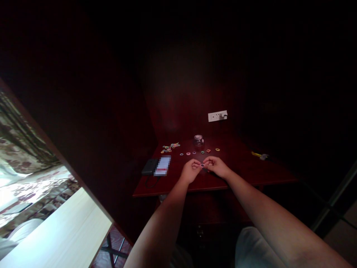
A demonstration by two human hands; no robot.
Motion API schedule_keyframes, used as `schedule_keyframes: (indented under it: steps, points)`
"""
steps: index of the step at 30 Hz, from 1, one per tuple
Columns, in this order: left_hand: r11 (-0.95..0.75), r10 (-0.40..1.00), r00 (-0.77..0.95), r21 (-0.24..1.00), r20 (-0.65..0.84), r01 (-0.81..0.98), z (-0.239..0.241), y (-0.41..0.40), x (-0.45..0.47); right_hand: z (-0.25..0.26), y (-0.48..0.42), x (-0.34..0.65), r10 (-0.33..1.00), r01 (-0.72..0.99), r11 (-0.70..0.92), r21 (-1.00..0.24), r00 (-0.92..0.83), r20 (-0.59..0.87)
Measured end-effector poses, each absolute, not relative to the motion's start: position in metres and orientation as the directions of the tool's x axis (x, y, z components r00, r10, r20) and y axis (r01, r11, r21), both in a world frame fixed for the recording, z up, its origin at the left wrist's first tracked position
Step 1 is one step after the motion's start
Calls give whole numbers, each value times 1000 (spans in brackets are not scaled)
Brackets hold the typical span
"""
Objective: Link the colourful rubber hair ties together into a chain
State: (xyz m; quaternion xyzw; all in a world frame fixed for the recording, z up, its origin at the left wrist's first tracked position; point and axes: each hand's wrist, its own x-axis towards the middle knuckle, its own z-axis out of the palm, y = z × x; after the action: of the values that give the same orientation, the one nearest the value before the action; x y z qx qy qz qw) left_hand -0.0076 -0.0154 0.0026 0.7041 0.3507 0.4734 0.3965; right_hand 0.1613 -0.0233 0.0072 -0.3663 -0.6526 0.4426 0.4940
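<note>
Above the dark red desk [173, 182], my left hand [191, 170] and my right hand [218, 166] meet fingertip to fingertip. Both are closed in a pinch on one small, pale hair tie [202, 165], which shows as a little ring between them. Just beyond my fingers lies a loose row of coloured hair ties, among them a pink one [188, 153], a green one [202, 152] and a yellow one [218, 149]. Behind that row stands a clear jar [198, 142] with a pinkish top. A pile of mixed hair ties [170, 147] is spread to its left.
At the desk's left lie a lit phone [162, 166] and a black box-like device [150, 166] with a cable. A yellow-handled tool [260, 155] lies at the right. A white socket strip [218, 116] is on the back wall. A pale table [64, 230] stands lower left.
</note>
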Motion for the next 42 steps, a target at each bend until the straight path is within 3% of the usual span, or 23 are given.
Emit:
schedule_keyframes:
  steps: [11,23,42]
  points:
    - [-434,876,301,887,376,157,4,-18,-6,11,-26,164,923,227,358,-906,-230,308]
    - [-434,888,273,869,369,239,5,-20,-6,13,-28,162,925,203,349,-915,-229,302]
    - [-399,893,288,905,347,147,1,-18,-4,8,-25,164,931,184,333,-925,-222,291]
